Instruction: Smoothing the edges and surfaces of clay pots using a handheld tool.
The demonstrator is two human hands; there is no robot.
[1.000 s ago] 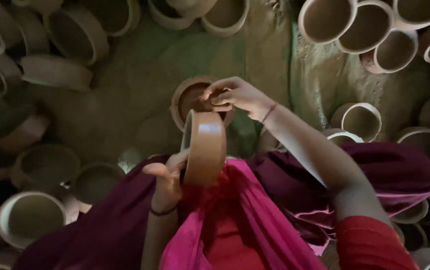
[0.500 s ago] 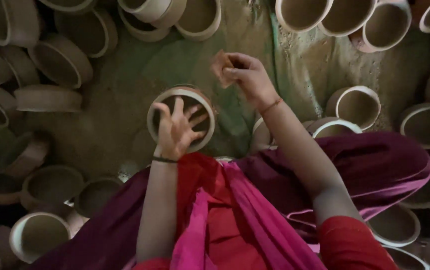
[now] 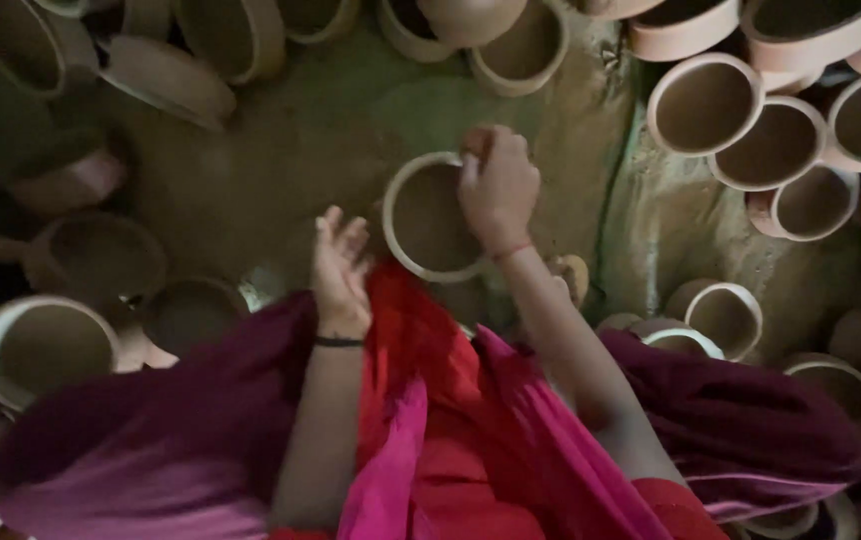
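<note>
A round clay bowl with a pale rim lies mouth-up on the earthen ground in front of me. My right hand rests on its right rim, fingers curled around a small brown piece pressed at the rim. My left hand hovers just left of the bowl with its fingers spread, holding nothing; a dark bangle circles its wrist. Red and pink cloth covers my lap below both arms.
Many clay bowls ring the patch of ground: a stacked row at the upper right, more along the top, dark ones at the left, others at the right. A ridge of ground runs right of the bowl.
The bowl, held on edge in my left hand a second ago, now lies flat. My left hand has let go and drawn back left. My right hand has come down onto the rim.
</note>
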